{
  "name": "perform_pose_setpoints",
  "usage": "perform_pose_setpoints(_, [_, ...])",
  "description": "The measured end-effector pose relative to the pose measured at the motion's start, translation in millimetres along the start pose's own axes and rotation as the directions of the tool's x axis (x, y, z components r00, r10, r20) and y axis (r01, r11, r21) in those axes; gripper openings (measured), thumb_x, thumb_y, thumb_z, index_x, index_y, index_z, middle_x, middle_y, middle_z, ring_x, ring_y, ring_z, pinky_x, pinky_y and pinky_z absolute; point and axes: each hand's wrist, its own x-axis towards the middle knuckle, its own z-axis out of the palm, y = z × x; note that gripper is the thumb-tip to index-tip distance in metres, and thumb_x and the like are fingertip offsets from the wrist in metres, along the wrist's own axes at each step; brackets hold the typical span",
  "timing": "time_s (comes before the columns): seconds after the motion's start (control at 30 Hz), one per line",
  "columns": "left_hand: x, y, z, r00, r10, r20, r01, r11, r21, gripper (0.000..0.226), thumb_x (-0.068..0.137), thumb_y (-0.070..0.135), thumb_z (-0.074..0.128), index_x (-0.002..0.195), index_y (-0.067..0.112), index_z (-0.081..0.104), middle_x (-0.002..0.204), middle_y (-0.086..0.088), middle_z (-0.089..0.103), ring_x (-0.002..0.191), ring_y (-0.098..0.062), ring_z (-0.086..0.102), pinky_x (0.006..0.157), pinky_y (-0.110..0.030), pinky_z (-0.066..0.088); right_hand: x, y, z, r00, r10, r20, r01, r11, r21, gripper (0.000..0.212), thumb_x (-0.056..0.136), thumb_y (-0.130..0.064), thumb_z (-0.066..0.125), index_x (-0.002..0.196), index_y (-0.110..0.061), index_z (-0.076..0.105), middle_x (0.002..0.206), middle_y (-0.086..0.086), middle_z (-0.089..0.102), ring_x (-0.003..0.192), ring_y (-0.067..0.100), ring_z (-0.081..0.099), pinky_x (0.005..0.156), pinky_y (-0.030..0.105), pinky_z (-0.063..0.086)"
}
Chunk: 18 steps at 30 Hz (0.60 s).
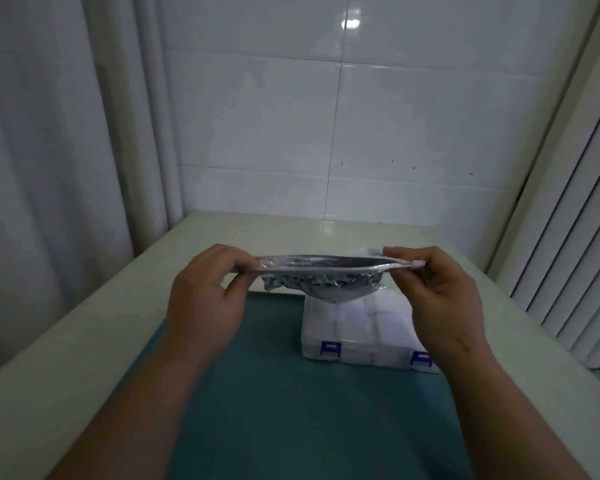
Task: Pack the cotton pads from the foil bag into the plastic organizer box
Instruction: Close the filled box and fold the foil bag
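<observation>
A white tiled wall [326, 116] fills the back of the view, with a pale curtain [49, 150] hanging on the left and vertical slats [568, 237] on the right. Below them a cream table [84, 341] runs toward the wall, and a green mat [291, 393] covers its near middle.

On the far right part of the mat sits the plastic organizer box [357, 327] — translucent white, its compartments showing as pale squares, with two blue latches [330, 348] on the near side. Whether any cotton pads lie inside cannot be told.

The foil bag [319, 277] is held in the air above the far edge of the box, stretched sideways between both hands, its crinkled silver body sagging below the taut top edge. Its contents are hidden.

The left hand [205, 299] pinches the bag's left end between thumb and curled fingers. The right hand [440, 292] pinches the right end the same way — thumb and forefinger closed on the bag's edge, the other fingers curled beneath.
</observation>
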Motion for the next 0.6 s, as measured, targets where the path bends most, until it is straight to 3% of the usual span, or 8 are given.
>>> perform_pose_setpoints(0.07, [1,2,0,0.982,-0.184,-0.043,0.179,0.978,-0.107,0.027,0.083,0.007,0.074,0.083,0.028,0.057,0.081,0.012,0.064,0.078,-0.006,0.059,0.07,-0.014,0.043,-1,-2,1,1.0,0.013,-0.024,-0.011,0.997,0.078,0.009,0.088,-0.004,0.065,0.086,-0.013,0.067,0.096,-0.019,0.073,0.093,0.0,0.068,0.076,0.01,0.048])
perform_pose_setpoints(0.17, [5,10,-3,0.95,-0.294,-0.106,0.249,0.918,-0.31,0.041,0.084,0.008,0.073,0.096,0.043,0.053,0.088,0.006,0.066,0.079,-0.013,0.064,0.072,-0.025,0.049,-5,-8,4,0.998,-0.059,-0.037,0.061,0.997,0.056,0.013,0.091,-0.006,0.062,0.085,-0.018,0.062,0.099,-0.017,0.073,0.098,-0.001,0.065,0.081,0.012,0.047])
perform_pose_setpoints(0.3, [10,17,-6,0.903,-0.418,-0.098,0.319,0.806,-0.499,0.034,0.087,0.004,0.069,0.113,0.026,0.06,0.091,-0.003,0.071,0.082,-0.011,0.068,0.075,-0.02,0.054,-9,-14,7,0.99,-0.11,-0.091,0.103,0.991,-0.086,0.019,0.093,-0.019,0.06,0.082,-0.031,0.05,0.076,-0.027,0.062,0.071,-0.006,0.057,0.06,0.009,0.038])
perform_pose_setpoints(0.43, [6,23,3,0.827,-0.562,-0.006,0.483,0.716,-0.504,0.035,0.089,0.013,0.068,0.111,0.035,0.051,0.083,0.0,0.071,0.073,-0.013,0.07,0.063,-0.023,0.052,-9,-11,12,0.988,-0.035,-0.153,0.012,0.989,-0.147,0.013,0.094,-0.02,0.057,0.085,-0.027,0.051,0.069,-0.02,0.062,0.062,-0.005,0.054,0.056,0.011,0.037])
perform_pose_setpoints(0.53, [1,22,6,0.771,-0.627,0.112,0.598,0.653,-0.465,0.039,0.09,0.023,0.068,0.116,0.034,0.041,0.094,0.001,0.071,0.075,-0.016,0.07,0.069,-0.034,0.053,-6,-6,11,0.98,0.051,-0.192,-0.084,0.982,-0.169,0.007,0.095,-0.023,0.057,0.091,-0.019,0.053,0.068,-0.01,0.059,0.06,-0.005,0.052,0.052,0.01,0.034])
perform_pose_setpoints(0.6, [1,20,7,0.754,-0.612,0.239,0.646,0.623,-0.441,0.031,0.089,0.024,0.068,0.108,0.034,0.045,0.094,0.001,0.072,0.069,-0.015,0.069,0.067,-0.037,0.055,-4,-4,11,0.972,0.106,-0.211,-0.142,0.977,-0.162,0.01,0.095,-0.027,0.056,0.092,-0.018,0.054,0.07,-0.008,0.06,0.06,-0.002,0.052,0.053,0.014,0.034])
